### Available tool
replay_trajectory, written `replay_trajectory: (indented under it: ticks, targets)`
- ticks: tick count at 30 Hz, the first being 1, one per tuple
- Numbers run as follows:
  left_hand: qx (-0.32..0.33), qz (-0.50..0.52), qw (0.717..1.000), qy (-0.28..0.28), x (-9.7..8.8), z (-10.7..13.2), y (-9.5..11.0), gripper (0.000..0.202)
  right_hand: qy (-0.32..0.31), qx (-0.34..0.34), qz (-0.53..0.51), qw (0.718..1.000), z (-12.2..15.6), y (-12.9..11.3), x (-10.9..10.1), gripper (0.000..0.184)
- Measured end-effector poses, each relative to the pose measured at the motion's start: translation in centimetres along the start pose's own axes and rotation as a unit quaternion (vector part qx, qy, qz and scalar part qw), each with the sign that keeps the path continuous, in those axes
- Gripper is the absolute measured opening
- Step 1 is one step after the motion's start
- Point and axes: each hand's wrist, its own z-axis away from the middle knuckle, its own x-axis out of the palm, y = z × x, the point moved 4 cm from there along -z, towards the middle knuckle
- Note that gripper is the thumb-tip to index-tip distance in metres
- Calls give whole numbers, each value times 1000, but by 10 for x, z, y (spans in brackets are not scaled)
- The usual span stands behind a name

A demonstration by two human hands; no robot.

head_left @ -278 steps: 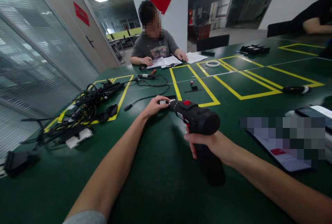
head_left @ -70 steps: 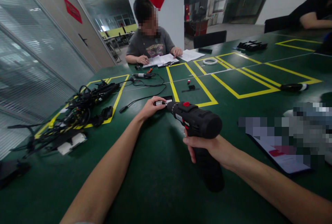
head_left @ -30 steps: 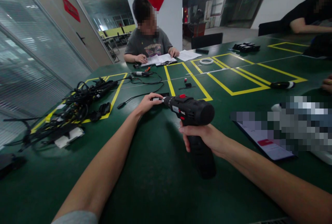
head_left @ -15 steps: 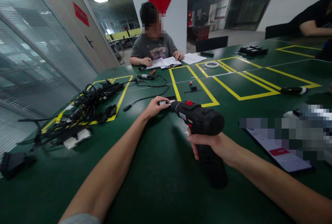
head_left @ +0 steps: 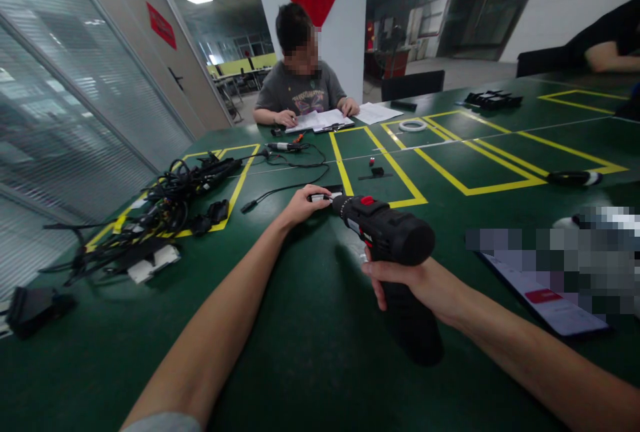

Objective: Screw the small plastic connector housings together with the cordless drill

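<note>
My right hand (head_left: 407,279) is wrapped round the grip of a black cordless drill (head_left: 387,225) with red details. The drill points forward and left, its chuck end close to my left hand. On the green table, my left hand (head_left: 304,205) has its fingers closed on a small black part with a white label (head_left: 319,197). The drill's tip meets or nearly meets this part; contact is too small to make out. Just beyond the part runs a black cable (head_left: 270,196) with a plug at its end.
Tangled black cables and adapters (head_left: 175,205) lie at left. Across the table a person (head_left: 305,89) sits over papers (head_left: 345,119). A white tape roll (head_left: 413,125) lies among yellow tape outlines. At right are a phone-like flat device (head_left: 550,299) and a dark-handled tool (head_left: 575,178).
The whole view has shifted slightly, so everything appears a little further right. Both hands keep their hold, and the drill stays against or near the small part.
</note>
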Motion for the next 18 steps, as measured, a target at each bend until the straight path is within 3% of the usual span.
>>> replay_trajectory:
  ticks: [18]
  targets:
    - [-4, 7, 1000, 8, 1, -2, -6, 32, -7, 3, -2, 1000, 0, -3, 0, 29]
